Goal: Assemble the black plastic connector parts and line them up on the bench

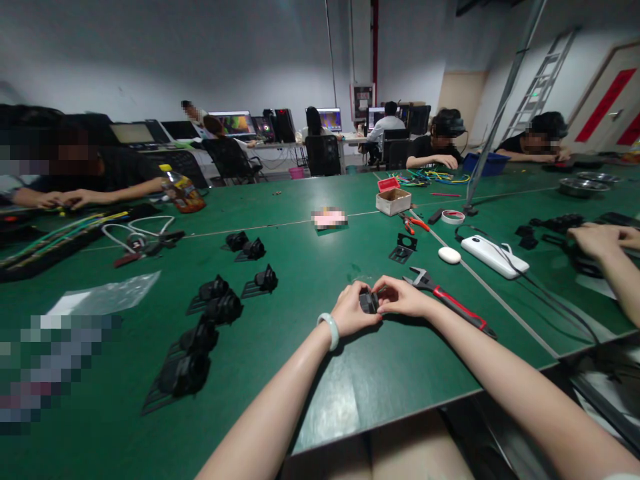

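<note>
My left hand (351,309) and my right hand (403,297) meet over the green table (310,373), both closed around a small black plastic part (369,302) held between the fingertips. A pale bangle sits on my left wrist. Just right of my right hand lies an adjustable wrench with a red-and-black handle (450,299). Several finished-looking black parts on flat black plates (210,313) lie in a loose line to the left of my hands.
A white power bank (494,255) with a cable, a white oval object (449,255), a tape roll (453,217), a small cardboard box (393,201) and red pliers (414,223) lie beyond. Another person's hand (597,239) works at right. Other people sit around the table.
</note>
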The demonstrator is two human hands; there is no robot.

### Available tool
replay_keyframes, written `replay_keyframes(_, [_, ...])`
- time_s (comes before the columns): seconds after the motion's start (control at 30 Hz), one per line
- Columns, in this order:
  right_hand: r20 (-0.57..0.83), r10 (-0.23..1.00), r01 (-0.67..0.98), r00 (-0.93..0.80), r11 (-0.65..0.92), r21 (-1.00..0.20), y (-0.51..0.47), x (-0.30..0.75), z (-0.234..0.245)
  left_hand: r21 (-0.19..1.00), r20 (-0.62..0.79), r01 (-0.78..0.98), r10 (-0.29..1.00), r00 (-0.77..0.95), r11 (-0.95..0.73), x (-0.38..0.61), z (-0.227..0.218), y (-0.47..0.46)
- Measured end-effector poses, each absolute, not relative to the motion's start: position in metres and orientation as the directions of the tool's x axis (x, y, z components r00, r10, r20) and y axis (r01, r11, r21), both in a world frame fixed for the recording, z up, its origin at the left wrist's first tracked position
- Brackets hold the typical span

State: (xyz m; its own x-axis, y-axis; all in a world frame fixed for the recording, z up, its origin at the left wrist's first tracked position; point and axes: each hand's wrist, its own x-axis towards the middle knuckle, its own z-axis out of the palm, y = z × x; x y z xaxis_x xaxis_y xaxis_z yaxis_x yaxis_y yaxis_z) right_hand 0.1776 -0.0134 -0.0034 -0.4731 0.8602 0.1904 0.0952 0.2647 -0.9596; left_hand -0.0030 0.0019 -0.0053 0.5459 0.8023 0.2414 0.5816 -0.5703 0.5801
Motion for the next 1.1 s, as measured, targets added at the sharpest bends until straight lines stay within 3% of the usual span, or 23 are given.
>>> replay_keyframes(0.4, [0.221,0.842,0.173,-0.493,0.343,-0.923,-0.013,0.179,-0.007,0.585,0.203,0.594,0.809,0.552,-0.552,-0.003,-0.004,0.002])
replay_keyframes(1.1, [0.201,0.875,0.171,-0.440,0.302,-0.938,-0.013,0.178,-0.012,0.585,0.180,0.609,0.818,0.546,-0.535,-0.001,0.002,0.001])
